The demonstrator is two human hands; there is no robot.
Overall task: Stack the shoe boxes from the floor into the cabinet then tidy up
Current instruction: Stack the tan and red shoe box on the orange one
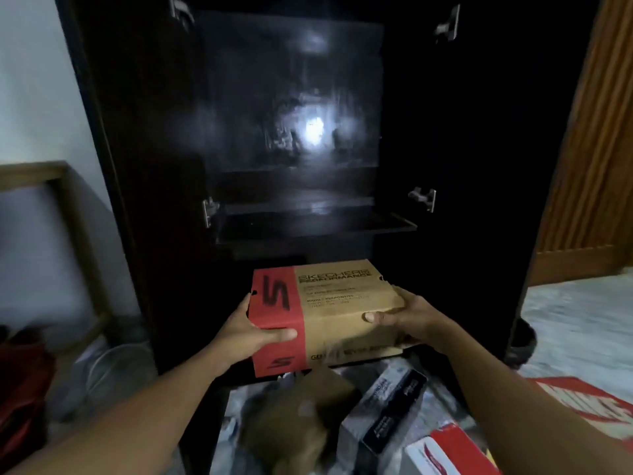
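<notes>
Nearest, on the floor [582, 313] before the cabinet's foot: a brown box [301, 419], a grey-and-black box [387, 416] and a red-and-white box [452, 454], loosely heaped. Print on them too blurred to read. On a red box [589, 402] at the far right, big white letters, cut off by the frame. Easy to kick or tread on when leaning forward.

Next, held above that heap, the shoe box [329, 313], about level, gripped at its two near corners. Left hand [253, 332] curled round the red end, thumb across the front wall. Right hand [404, 318] curled round the tan end, thumb on the lid's edge. Readable on the lid: "SKECHERS PERFORMANCE" and a large black "S" on the red band. A smaller "S" on the front wall; the finer lines unreadable. Far end unsupported, so likely to dip, or the lid to slip loose.

Beyond, the dark cabinet [137, 166], open, its shelf [315, 224] higher than the box. Danger of knocking the lid against the shelf's front edge in such poor light.
</notes>
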